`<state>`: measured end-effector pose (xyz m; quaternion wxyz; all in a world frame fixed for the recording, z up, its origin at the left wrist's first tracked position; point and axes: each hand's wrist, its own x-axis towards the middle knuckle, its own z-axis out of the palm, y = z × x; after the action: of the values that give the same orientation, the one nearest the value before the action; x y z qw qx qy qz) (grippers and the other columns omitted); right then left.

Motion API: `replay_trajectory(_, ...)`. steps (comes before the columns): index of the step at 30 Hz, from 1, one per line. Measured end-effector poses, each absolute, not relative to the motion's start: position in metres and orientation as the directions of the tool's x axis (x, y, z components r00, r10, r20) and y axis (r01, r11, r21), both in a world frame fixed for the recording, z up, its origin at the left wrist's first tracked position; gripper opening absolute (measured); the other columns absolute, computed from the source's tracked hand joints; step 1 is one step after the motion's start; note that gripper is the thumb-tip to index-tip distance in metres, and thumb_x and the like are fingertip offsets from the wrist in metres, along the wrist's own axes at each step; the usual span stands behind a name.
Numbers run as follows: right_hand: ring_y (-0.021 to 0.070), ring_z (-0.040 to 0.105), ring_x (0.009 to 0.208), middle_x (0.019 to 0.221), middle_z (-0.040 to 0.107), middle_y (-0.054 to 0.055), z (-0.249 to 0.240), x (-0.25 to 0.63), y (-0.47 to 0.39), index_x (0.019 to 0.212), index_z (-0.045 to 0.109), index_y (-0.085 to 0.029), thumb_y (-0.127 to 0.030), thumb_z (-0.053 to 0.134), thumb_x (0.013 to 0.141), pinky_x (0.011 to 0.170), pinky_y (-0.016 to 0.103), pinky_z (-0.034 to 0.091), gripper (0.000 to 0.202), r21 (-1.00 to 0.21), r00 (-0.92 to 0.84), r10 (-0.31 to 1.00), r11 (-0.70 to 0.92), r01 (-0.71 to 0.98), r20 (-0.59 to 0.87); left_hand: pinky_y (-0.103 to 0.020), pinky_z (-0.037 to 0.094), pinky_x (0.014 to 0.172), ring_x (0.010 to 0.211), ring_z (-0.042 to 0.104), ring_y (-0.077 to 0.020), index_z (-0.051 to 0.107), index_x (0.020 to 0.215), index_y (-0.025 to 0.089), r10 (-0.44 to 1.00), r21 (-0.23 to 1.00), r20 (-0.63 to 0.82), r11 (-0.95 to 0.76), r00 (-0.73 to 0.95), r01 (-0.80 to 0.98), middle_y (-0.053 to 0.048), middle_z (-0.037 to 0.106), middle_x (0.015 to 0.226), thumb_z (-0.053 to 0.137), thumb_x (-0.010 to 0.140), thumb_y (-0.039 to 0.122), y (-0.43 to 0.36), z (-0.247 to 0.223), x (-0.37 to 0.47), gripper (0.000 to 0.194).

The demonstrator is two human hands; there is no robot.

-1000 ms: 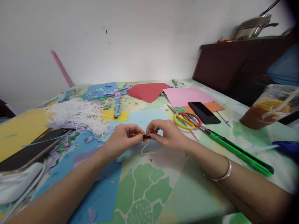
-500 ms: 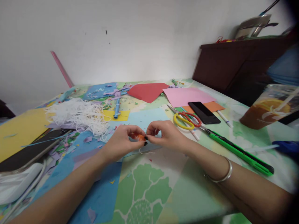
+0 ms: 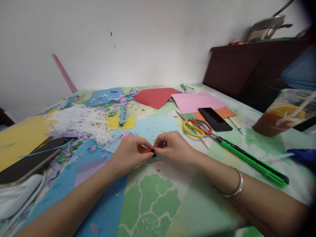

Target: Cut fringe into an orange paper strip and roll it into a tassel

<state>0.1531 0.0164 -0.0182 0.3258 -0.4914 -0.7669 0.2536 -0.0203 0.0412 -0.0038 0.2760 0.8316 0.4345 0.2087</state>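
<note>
My left hand [image 3: 128,152] is closed round a small orange piece [image 3: 143,149], perhaps rolled paper, mostly hidden by the fingers. The fingertips of my right hand [image 3: 174,146] are pinched together and meet the left fingertips at its right end. What the right fingers grip is too small to make out. Below the fingertips a short end of white string [image 3: 151,162] shows just above the table. Under and beyond both hands lies a light blue paper sheet [image 3: 158,124]. A heap of white string [image 3: 80,123] rests left of my hands.
Right of my hands are scissors [image 3: 194,127], a green utility knife [image 3: 251,160], a black phone [image 3: 214,119] and a plastic cup of drink [image 3: 276,115]. Red paper [image 3: 155,97] and pink paper [image 3: 198,101] lie farther back. A blue paper roll [image 3: 122,115] stands near the string heap.
Both hands have tilted slightly and come down a little, with fingertips still together. Less of the orange piece shows now. The view has shifted very slightly.
</note>
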Motion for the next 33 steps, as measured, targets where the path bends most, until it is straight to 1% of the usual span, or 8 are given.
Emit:
replay_trajectory(4, 0.0084, 0.053, 0.053, 0.057, 0.063, -0.002, -0.0180, 0.1531, 0.0167, 0.064, 0.069, -0.015, -0.007, 0.060, 0.069, 0.052, 0.019, 0.037, 0.013, -0.710, -0.313, 0.918, 0.388, 0.587, 0.244, -0.030, 0.039, 0.065, 0.057, 0.049, -0.0141, 0.071, 0.063, 0.021, 0.835, 0.630, 0.118, -0.481, 0.537, 0.610, 0.001, 0.062, 0.058, 0.066, 0.065, 0.024, 0.0405, -0.0047, -0.0194, 0.005)
replay_trajectory(10, 0.0092, 0.053, 0.055, 0.057, 0.063, -0.002, -0.0202, 0.1519, 0.0165, 0.065, 0.069, -0.015, -0.007, 0.060, 0.068, 0.053, 0.020, 0.037, 0.012, -0.710, -0.312, 0.923, 0.375, 0.596, 0.225, -0.029, 0.038, 0.061, 0.061, 0.052, -0.0161, 0.070, 0.064, 0.019, 0.858, 0.625, 0.094, -0.446, 0.505, 0.641, -0.001, 0.065, 0.061, 0.066, 0.062, 0.022, 0.0379, -0.0060, -0.0160, 0.005)
replay_trajectory(16, 0.0098, 0.054, 0.056, 0.059, 0.063, -0.001, -0.0213, 0.1515, 0.0163, 0.065, 0.068, -0.015, -0.007, 0.059, 0.070, 0.053, 0.021, 0.038, 0.014, -0.714, -0.336, 0.919, 0.376, 0.591, 0.206, -0.029, 0.037, 0.062, 0.061, 0.053, -0.0164, 0.069, 0.060, 0.020, 0.844, 0.580, 0.123, -0.489, 0.523, 0.652, -0.001, 0.065, 0.060, 0.066, 0.063, 0.022, 0.0387, -0.0075, -0.0157, 0.004)
replay_trajectory(24, 0.0099, 0.054, 0.058, 0.061, 0.063, -0.001, -0.0193, 0.1518, 0.0152, 0.067, 0.068, -0.015, -0.008, 0.058, 0.073, 0.054, 0.020, 0.037, 0.013, -0.712, -0.360, 0.916, 0.373, 0.595, 0.180, -0.027, 0.036, 0.056, 0.054, 0.051, -0.0139, 0.070, 0.057, 0.021, 0.838, 0.628, 0.087, -0.466, 0.538, 0.624, 0.002, 0.063, 0.053, 0.068, 0.061, 0.024, 0.0433, -0.0080, -0.0175, 0.006)
replay_trajectory(28, 0.0100, 0.054, 0.058, 0.062, 0.063, -0.001, -0.0198, 0.1512, 0.0146, 0.068, 0.068, -0.014, -0.007, 0.057, 0.072, 0.054, 0.020, 0.036, 0.014, -0.711, -0.371, 0.913, 0.376, 0.594, 0.173, -0.025, 0.036, 0.054, 0.053, 0.052, -0.0134, 0.071, 0.059, 0.020, 0.836, 0.640, 0.059, -0.450, 0.545, 0.622, 0.002, 0.063, 0.053, 0.067, 0.062, 0.022, 0.0447, -0.0090, -0.0193, 0.005)
replay_trajectory(33, 0.0117, 0.056, 0.062, 0.067, 0.065, 0.000, -0.0202, 0.1513, 0.0146, 0.071, 0.067, -0.014, -0.008, 0.056, 0.073, 0.057, 0.021, 0.037, 0.013, -0.708, -0.354, 0.917, 0.375, 0.599, 0.187, -0.024, 0.036, 0.053, 0.053, 0.051, -0.0124, 0.071, 0.060, 0.020, 0.827, 0.643, 0.086, -0.473, 0.556, 0.603, 0.002, 0.063, 0.053, 0.064, 0.062, 0.020, 0.0452, -0.0091, -0.0201, 0.008)
